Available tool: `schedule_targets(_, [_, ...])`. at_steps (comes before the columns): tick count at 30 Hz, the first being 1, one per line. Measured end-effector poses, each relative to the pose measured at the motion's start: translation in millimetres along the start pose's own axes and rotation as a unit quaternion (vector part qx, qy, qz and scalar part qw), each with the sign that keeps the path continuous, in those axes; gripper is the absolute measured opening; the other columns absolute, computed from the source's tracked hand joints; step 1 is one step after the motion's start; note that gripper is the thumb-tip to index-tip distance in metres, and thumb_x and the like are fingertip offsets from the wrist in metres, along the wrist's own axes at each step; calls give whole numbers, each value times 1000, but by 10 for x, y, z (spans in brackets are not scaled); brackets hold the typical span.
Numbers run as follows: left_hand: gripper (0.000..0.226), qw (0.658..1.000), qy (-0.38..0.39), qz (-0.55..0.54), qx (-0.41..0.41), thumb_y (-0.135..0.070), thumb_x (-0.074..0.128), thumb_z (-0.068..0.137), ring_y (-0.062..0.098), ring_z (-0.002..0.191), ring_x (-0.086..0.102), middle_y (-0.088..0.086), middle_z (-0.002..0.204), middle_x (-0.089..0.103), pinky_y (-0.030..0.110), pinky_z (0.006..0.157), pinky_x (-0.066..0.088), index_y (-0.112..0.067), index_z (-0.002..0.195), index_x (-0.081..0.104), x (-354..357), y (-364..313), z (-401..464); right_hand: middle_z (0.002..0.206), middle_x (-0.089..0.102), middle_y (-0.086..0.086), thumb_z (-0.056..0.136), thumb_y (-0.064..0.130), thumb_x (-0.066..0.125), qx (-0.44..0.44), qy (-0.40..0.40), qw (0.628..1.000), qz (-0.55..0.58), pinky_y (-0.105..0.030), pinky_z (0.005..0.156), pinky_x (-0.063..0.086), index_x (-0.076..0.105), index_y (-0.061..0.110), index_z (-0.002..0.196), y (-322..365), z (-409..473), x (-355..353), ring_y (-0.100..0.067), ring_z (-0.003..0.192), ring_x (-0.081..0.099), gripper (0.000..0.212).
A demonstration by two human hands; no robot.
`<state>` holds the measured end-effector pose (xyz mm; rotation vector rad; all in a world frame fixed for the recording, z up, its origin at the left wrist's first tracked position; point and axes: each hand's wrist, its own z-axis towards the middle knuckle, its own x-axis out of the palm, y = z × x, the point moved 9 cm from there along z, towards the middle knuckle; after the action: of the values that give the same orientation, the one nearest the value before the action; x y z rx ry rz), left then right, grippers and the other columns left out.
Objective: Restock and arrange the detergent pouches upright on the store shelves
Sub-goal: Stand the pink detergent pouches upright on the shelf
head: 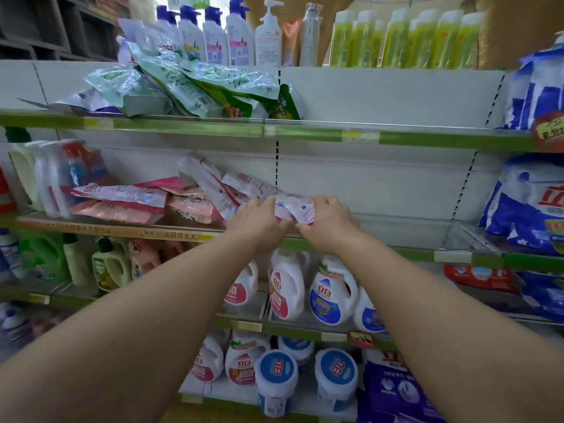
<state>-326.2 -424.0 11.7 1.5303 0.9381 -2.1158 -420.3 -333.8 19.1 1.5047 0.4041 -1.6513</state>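
1. Pouches in pink and white [122, 199] lie slumped flat on the left of the middle shelf [396, 233]; I count roughly six, though overlaps make that uncertain.
2. My left hand [259, 221] curls its fingers over the near edge of one white-pink pouch [293, 206] at the heap's right end.
3. My right hand [328, 222] grips the same pouch's right end, fingers curled round it.
4. I judge the best move is lifting it by both ends, standing it on its base in the bare shelf space to the right.
5. Green pouches [183, 83] sprawl on the shelf above, about five.
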Motion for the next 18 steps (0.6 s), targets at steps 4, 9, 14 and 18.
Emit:
schedule_targets(4, [68,1000,9,0,-3,-52,38,95,31,142,22,9,157,22,49,110,26,-22,152,17,136,63,286,145,32,-6,90,44,53,4,6,1000,-4,-42,103,34,27,19,143,-32,268,153,-29,133,32,64])
schedule_targets(9, [65,1000,25,1,12,-51,37,96,30,142,23,8,156,22,47,109,26,-23,151,18,260,87,761,146,31,-7,93,46,46,23,8,1000,5,-40,104,32,27,19,143,-50,708,270,-28,134,30,60])
schedule_targets(14, [67,999,13,4,36,-51,39,95,29,141,25,9,156,23,48,108,28,-22,151,18,206,104,1305,145,32,-7,92,48,47,29,-7,1000,-5,-37,100,34,32,16,140,7,1156,286,-29,132,32,59])
schedule_targets(18, [66,998,7,10,60,-51,37,97,30,141,24,11,154,25,48,109,27,-20,152,16,132,98,1609,147,30,-7,93,47,46,35,-26,999,-1,-39,102,32,30,15,141,69,1456,233,-28,134,29,60])
